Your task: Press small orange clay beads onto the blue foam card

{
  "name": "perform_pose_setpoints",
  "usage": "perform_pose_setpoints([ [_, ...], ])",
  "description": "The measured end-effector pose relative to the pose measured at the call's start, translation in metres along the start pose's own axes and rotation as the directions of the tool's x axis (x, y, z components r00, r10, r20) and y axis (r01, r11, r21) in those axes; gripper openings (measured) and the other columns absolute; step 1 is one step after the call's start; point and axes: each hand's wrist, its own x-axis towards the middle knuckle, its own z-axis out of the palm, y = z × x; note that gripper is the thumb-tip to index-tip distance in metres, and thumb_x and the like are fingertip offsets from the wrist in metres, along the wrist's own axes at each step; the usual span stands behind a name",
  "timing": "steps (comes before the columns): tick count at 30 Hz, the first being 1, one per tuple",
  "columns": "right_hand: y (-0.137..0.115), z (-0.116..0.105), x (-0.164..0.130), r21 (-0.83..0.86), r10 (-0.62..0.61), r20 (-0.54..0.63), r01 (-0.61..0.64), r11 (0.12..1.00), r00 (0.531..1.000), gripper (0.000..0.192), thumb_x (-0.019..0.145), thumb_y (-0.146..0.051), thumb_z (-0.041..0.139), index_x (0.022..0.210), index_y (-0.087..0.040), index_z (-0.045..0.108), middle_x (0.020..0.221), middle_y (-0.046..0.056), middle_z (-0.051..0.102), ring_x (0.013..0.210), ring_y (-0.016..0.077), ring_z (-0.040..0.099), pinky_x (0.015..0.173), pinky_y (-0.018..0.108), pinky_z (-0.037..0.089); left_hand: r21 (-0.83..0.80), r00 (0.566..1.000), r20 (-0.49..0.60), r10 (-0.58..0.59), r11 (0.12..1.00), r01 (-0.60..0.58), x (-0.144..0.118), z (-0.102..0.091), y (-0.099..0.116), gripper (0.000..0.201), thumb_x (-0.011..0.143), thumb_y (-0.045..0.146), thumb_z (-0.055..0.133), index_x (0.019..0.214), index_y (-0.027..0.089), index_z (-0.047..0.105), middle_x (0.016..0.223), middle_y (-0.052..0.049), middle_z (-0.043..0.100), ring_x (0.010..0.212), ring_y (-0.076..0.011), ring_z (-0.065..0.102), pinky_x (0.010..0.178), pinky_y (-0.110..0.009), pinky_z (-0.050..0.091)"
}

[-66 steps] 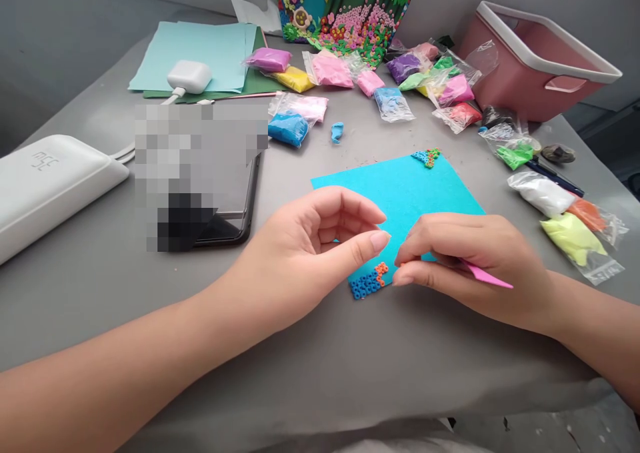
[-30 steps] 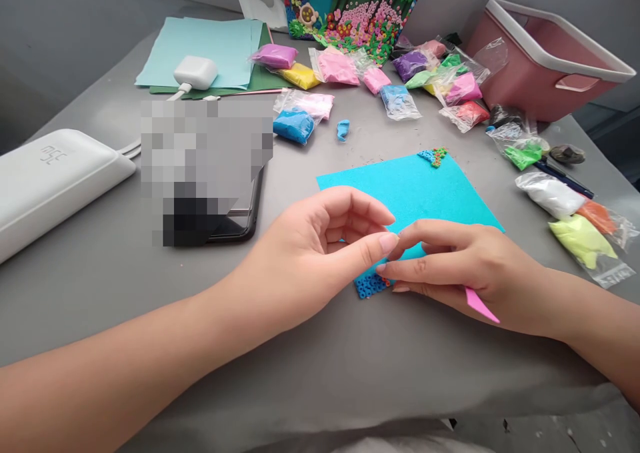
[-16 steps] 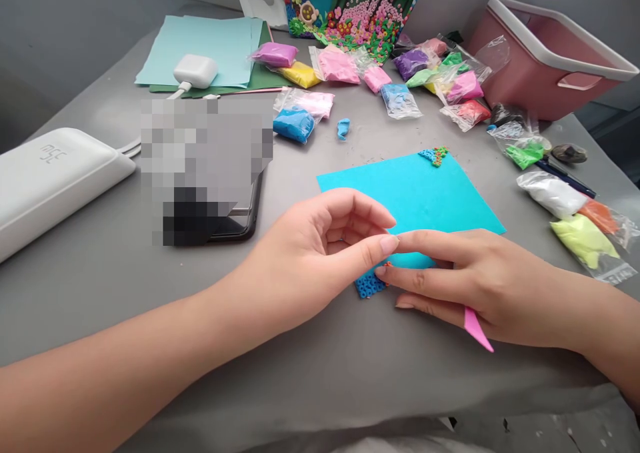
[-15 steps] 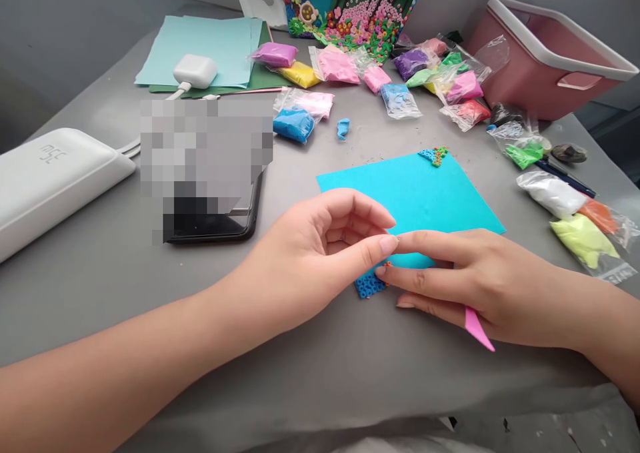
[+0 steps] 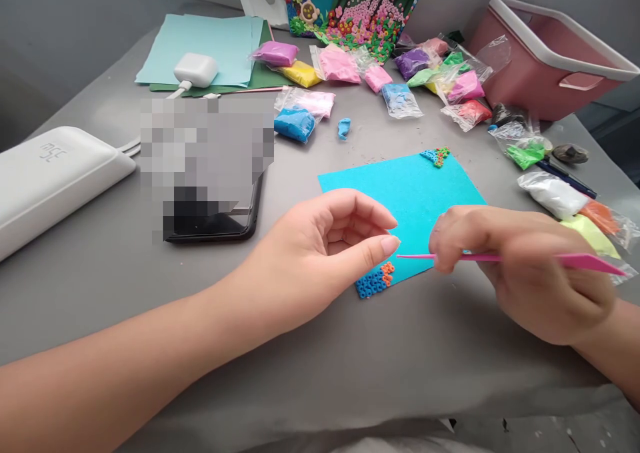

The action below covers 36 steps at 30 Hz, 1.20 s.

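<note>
My right hand (image 5: 520, 266) grips a pink clay modelling tool (image 5: 480, 258), its thin tip pointing left toward my left thumb; the hand is partly blurred. Over the left part of a bright blue sheet (image 5: 375, 193), my left hand (image 5: 330, 253) is loosely curled, thumb and index tips slightly apart, with nothing visible between them. Its palm side is partly hidden. Small blue clay rings (image 5: 370, 284) cover the sheet's near corner, bordered by orange rings (image 5: 387, 272). At the far corner sits a patch of blue, orange and green clay pieces (image 5: 436, 156).
Bags of coloured clay (image 5: 340, 64) lie across the back and right. A small blue clay lump (image 5: 344, 128) is beyond the sheet. Left are a phone (image 5: 213, 228) and white power bank (image 5: 60, 180). A pink bin (image 5: 535, 73) and decorated clay picture (image 5: 355, 13) stand behind.
My right hand has drawn back right from my left thumb and turned, bringing the pink tool level with its tip forward. The orange rings are uncovered. My left hand stays in place.
</note>
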Motion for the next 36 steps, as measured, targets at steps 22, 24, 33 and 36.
perform_pose_setpoints([
  [22, 0.016, 0.010, 0.005, 0.167, 0.129, 0.156, -0.154, 0.974, 0.979, 0.019, 0.081, -0.008, 0.045, 0.076, -0.018, 0.061, 0.066, -0.001, 0.058, 0.058, 0.0101, 0.047, 0.053, 0.024, 0.036, -0.009, 1.000, 0.004, -0.016, 1.000, 0.016, 0.000, 0.000, -0.001, 0.018, 0.079, 0.026, 0.083, 0.090, 0.023, 0.069, 0.085, 0.007, 0.071, 0.082, -0.0088, 0.069, 0.070, -0.014, 0.057],
  [24, 0.015, 0.010, 0.004, 0.159, 0.137, 0.156, -0.162, 0.974, 0.978, 0.019, 0.081, -0.009, 0.046, 0.075, -0.018, 0.061, 0.066, -0.001, 0.058, 0.058, 0.0103, 0.047, 0.052, 0.025, 0.036, -0.010, 1.000, 0.010, -0.013, 1.000, 0.013, 0.001, 0.000, -0.001, 0.018, 0.080, 0.029, 0.082, 0.090, 0.023, 0.069, 0.085, 0.007, 0.071, 0.082, -0.0087, 0.070, 0.070, -0.013, 0.057],
  [33, 0.012, 0.010, 0.007, 0.329, 0.303, 0.163, -0.341, 0.881, 0.939, 0.023, 0.082, -0.008, 0.046, 0.074, -0.018, 0.065, 0.071, -0.001, 0.064, 0.066, 0.0104, 0.057, 0.060, 0.019, 0.049, 0.002, 1.000, 0.008, -0.007, 1.000, 0.007, 0.000, 0.000, -0.003, 0.020, 0.080, 0.032, 0.082, 0.090, 0.022, 0.069, 0.084, 0.008, 0.072, 0.082, -0.0075, 0.070, 0.071, -0.011, 0.056],
  [36, 0.014, 0.010, 0.009, 0.362, 0.312, 0.158, -0.349, 0.864, 0.937, 0.023, 0.082, -0.009, 0.047, 0.074, -0.019, 0.066, 0.072, -0.001, 0.064, 0.066, 0.0108, 0.057, 0.060, 0.019, 0.050, -0.001, 1.000, 0.009, -0.003, 1.000, 0.003, -0.001, 0.001, -0.003, 0.020, 0.080, 0.033, 0.082, 0.090, 0.022, 0.069, 0.084, 0.008, 0.072, 0.081, -0.0075, 0.070, 0.069, -0.011, 0.056],
])
